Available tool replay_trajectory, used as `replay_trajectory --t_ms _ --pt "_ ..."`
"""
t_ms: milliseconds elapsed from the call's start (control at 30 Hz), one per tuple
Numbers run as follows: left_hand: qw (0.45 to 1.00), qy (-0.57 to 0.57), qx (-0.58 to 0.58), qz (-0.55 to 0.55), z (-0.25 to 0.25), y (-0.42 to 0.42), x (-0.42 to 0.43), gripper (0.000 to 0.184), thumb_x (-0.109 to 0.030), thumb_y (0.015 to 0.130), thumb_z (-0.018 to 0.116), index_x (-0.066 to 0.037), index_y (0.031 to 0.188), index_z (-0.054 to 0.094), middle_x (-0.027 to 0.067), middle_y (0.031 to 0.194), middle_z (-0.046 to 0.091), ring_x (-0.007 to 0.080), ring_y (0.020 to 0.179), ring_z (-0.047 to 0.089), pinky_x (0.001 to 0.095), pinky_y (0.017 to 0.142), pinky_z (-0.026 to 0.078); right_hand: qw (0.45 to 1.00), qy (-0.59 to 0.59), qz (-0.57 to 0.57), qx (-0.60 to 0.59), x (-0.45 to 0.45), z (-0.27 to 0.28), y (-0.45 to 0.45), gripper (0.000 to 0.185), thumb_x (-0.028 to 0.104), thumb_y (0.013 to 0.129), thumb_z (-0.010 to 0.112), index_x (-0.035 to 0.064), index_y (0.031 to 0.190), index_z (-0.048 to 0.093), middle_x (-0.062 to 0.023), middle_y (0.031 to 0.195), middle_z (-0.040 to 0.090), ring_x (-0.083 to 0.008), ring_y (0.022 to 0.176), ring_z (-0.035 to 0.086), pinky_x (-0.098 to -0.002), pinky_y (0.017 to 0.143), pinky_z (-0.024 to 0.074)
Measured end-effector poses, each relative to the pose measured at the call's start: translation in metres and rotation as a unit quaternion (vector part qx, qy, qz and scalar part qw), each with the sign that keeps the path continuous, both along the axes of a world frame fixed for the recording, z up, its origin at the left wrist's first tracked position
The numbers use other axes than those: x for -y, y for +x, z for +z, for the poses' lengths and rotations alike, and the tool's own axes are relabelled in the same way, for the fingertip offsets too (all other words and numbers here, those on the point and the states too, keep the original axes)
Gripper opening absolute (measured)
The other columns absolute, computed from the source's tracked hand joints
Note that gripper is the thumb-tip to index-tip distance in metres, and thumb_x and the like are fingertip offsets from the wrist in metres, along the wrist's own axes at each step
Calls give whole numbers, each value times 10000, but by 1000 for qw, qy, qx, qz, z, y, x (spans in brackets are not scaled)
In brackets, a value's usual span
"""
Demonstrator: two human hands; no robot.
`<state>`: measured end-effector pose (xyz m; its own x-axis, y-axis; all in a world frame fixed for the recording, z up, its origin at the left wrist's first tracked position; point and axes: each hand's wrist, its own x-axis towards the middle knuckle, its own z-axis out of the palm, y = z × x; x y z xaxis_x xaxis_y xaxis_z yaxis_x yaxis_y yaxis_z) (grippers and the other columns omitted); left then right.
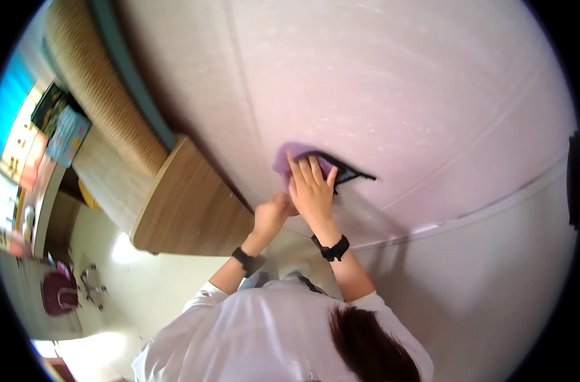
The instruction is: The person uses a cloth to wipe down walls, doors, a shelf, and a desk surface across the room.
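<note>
Against the pale pink wall panel [366, 76] lies a thin purple piece [283, 162], which could be cloth or soft plastic. My right hand [312, 194] is laid flat over it, fingers spread. From under those fingers a black strip-like edging [347, 170] sticks out to the right in a pointed shape. My left hand [271, 218] is closed at the lower left edge of the purple piece, its fingertips partly hidden behind my right hand. Black bands circle both wrists.
A wooden cabinet or desk end [194, 210] with a rounded corner stands close on the left. Above it leans a tan ribbed roll or cushion [105, 83]. Farther left are a blue box [67, 135] and a dark red wheeled chair [59, 293] on the pale floor.
</note>
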<state>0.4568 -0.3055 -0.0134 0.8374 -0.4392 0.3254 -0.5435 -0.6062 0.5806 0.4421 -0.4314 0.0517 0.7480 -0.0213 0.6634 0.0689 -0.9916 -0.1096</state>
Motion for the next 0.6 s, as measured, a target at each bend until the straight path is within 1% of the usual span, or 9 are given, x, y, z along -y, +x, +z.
replay_trajectory --t_ms 67,133,167,200,233,367,400,467,600 --pt "998 58 -34 0 -25 -10 -38 166 -187 793 656 -68 880 579 121 734 618 328 671 622 425 577 483 998 23 16 -60 -9 -41 -7 614 152 797 592 145 1385 417 -60 1242 513 -266 1266 406 -632 1037 186" --pt "995 57 -84 -17 -43 -23 -71 203 -206 812 636 -87 959 565 116 794 618 332 741 622 427 623 486 989 38 36 -138 -12 -53 -18 672 173 798 601 114 1417 347 -111 1307 475 -303 1319 344 -630 1044 198" --pt "993 48 -103 -26 -46 -30 -86 204 -202 819 628 -88 974 560 118 820 621 334 765 622 429 636 486 989 36 35 -138 -17 -48 -19 732 191 786 620 83 1433 297 -168 1341 439 -336 1341 304 -624 1057 194" --pt "991 40 -124 -38 -49 -38 -102 206 -197 825 620 -89 988 555 120 845 623 336 789 621 431 649 487 990 32 15 -138 -22 -41 -22 680 210 790 600 67 1408 351 -150 1355 442 -310 1358 294 -616 1076 161" --pt "989 33 -141 -28 -48 -47 -112 195 -178 830 608 -93 998 554 127 898 622 336 830 617 436 679 488 991 50 19 -119 -29 -39 -23 689 205 787 602 65 1411 345 -158 1356 439 -322 1355 296 -612 1077 165" --pt "996 -18 -91 -11 -51 -78 -135 154 -188 844 576 -94 956 527 146 864 602 357 769 601 459 656 477 991 102 68 -52 -79 -32 -27 699 171 775 607 47 1410 342 -221 1368 412 -385 1325 322 -567 1085 198" --pt "996 -33 -86 -6 -53 -91 -136 143 -187 848 573 -97 938 506 161 838 590 369 747 594 471 643 470 988 113 100 -42 -98 -32 -34 693 167 774 605 42 1405 349 -231 1365 411 -394 1319 325 -559 1085 206" --pt "994 -27 -102 -16 -58 -109 -154 165 -196 847 576 -92 953 503 148 880 593 363 759 594 465 638 479 977 138 158 -23 -147 -30 -39 681 160 771 602 32 1395 361 -251 1361 407 -411 1307 331 -543 1084 223" --pt "994 -64 -83 -7 -44 -145 -230 302 -240 847 589 -118 1116 527 108 941 604 348 717 605 451 617 489 950 151 273 -26 -255 -10 -69 664 153 767 595 20 1380 380 -249 1344 421 -421 1289 348 -534 1080 245"
